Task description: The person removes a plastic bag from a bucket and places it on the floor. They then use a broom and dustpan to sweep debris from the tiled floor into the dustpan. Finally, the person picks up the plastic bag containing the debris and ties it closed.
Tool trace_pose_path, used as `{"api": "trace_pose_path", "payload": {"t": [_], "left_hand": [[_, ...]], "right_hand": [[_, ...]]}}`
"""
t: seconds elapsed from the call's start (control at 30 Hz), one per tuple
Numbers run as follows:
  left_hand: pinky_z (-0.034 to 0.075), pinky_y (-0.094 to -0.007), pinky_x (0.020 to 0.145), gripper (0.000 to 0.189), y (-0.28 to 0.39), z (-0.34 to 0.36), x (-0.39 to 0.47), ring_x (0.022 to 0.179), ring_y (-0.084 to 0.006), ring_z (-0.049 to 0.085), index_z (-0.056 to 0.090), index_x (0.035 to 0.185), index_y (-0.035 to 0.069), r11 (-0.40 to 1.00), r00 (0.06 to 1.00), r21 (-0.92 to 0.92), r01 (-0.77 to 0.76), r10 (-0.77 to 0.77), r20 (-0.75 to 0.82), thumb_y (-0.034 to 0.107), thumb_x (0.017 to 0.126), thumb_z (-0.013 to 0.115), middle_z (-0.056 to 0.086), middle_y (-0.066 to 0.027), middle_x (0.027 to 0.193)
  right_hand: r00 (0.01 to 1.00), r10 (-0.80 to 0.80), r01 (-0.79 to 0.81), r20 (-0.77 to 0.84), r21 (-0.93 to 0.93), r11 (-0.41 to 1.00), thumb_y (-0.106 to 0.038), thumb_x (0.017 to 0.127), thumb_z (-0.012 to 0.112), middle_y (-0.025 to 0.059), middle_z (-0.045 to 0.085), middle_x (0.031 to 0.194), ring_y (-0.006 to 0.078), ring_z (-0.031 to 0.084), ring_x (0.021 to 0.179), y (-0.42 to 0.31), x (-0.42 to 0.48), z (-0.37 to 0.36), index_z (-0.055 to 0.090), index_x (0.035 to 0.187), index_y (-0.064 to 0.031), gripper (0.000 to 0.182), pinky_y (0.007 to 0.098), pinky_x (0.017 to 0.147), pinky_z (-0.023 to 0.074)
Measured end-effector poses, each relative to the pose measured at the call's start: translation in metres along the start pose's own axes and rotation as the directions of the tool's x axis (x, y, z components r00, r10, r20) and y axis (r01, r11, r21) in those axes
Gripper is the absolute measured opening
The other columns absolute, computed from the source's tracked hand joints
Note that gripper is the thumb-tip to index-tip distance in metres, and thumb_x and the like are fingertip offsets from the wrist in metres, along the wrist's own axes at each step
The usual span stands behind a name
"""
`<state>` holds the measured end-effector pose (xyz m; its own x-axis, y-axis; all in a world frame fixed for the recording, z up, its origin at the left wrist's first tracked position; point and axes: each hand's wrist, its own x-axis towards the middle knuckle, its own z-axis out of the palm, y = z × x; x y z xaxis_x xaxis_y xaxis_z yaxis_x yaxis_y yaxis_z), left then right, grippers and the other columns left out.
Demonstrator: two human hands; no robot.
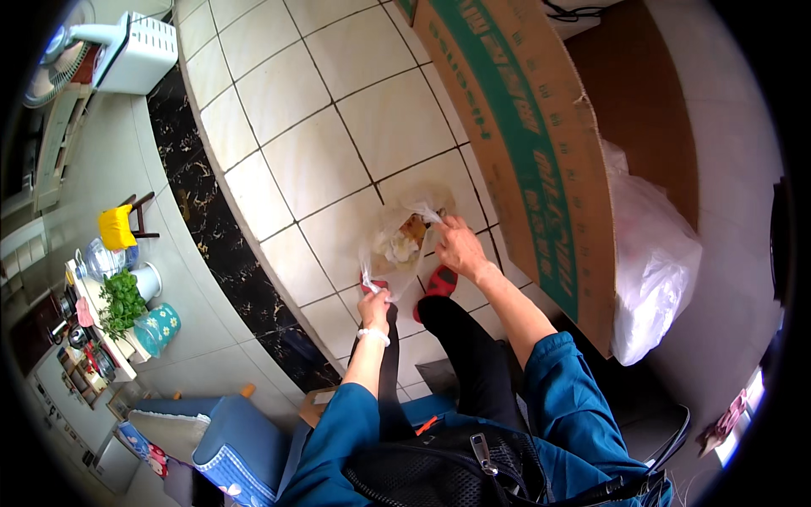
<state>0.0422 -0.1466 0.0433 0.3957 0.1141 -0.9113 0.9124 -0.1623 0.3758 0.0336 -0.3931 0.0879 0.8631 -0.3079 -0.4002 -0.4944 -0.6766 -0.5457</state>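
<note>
Between my hands hangs a translucent plastic bag (405, 253), its mouth spread toward me. Inside it I see crumpled white paper or tissue and something brown; what exactly they are is hard to make out. My left hand (374, 308) pinches one side of the bag's rim near my left shoe, and a white bead bracelet circles that wrist. On the other side, my right hand (461, 247) grips the bag's gathered edge above my red shoe (440, 283). Whether the bag's bottom touches the floor cannot be told.
A large Hisense cardboard box (507, 146) stands along the right, with a filled white plastic bag (652, 253) behind it. Cream floor tiles (317, 127) meet a black marble strip (215, 234) on the left. Farther left are a blue sofa (241, 424), a potted plant (120, 301) and a fan (63, 63).
</note>
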Motion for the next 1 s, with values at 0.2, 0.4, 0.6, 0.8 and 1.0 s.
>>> {"api": "trace_pose_path", "payload": {"t": [0.2,0.4,0.6,0.8,1.0], "left_hand": [[0.044,-0.0296,0.077,0.012,0.037,-0.01,-0.048,0.085,-0.0168,0.059,0.061,0.088,0.0,0.989,0.974,-0.123,-0.083,0.107,0.202,0.007,0.079,0.061,0.063,-0.0072,0.086],[0.046,-0.0287,0.077,0.012,0.104,-0.03,-0.11,0.081,-0.0171,0.06,0.06,0.087,-0.002,0.976,0.929,-0.056,-0.211,0.219,0.298,0.005,0.077,0.062,0.063,-0.0083,0.082],[0.047,-0.0308,0.066,0.007,0.16,-0.081,-0.157,0.074,-0.0186,0.06,0.055,0.085,0.004,0.898,0.877,0.171,-0.407,0.331,0.348,0.005,0.079,0.06,0.059,-0.0065,0.076],[0.043,-0.032,0.058,0.004,0.225,-0.137,-0.205,0.065,-0.0163,0.057,0.053,0.081,0.008,0.92,0.909,0.086,-0.383,0.359,0.211,0.007,0.081,0.057,0.053,-0.0027,0.065],[0.043,-0.0361,0.06,0.008,0.263,-0.179,-0.218,0.066,-0.0184,0.058,0.051,0.075,0.011,0.912,0.905,0.077,-0.402,0.384,0.186,0.012,0.082,0.056,0.051,-0.0016,0.062]], "right_hand": [[0.997,0.074,-0.076,0.015,0.161,0.984,-0.013,0.069,0.057,0.0143,0.056,0.101,0.0324,0.05,0.101,-0.025,-0.038,-0.029,0.061,0.091,-0.0016,0.025,0.0397,0.086,0.0442],[0.997,-0.071,0.078,-0.042,0.202,0.976,-0.017,0.066,0.059,0.0195,0.06,0.092,0.0338,0.054,0.099,-0.071,-0.085,-0.075,0.061,0.092,0.0004,0.032,0.0387,0.088,0.0432],[0.991,0.124,-0.131,0.04,0.302,0.944,-0.02,0.067,0.058,0.0198,0.059,0.089,0.0359,0.055,0.093,-0.138,-0.127,-0.139,0.064,0.089,-0.0015,0.029,0.0436,0.082,0.0455],[0.976,0.197,-0.16,-0.097,0.301,0.94,-0.019,0.07,0.056,0.0196,0.06,0.084,0.035,0.057,0.09,-0.171,-0.158,-0.151,0.065,0.086,-0.0029,0.024,0.0432,0.078,0.0464],[0.961,0.194,-0.106,-0.198,0.384,0.917,-0.014,0.071,0.052,0.0181,0.061,0.082,0.0363,0.058,0.085,-0.203,-0.182,-0.167,0.064,0.085,-0.0021,0.022,0.0438,0.077,0.0465]]}}
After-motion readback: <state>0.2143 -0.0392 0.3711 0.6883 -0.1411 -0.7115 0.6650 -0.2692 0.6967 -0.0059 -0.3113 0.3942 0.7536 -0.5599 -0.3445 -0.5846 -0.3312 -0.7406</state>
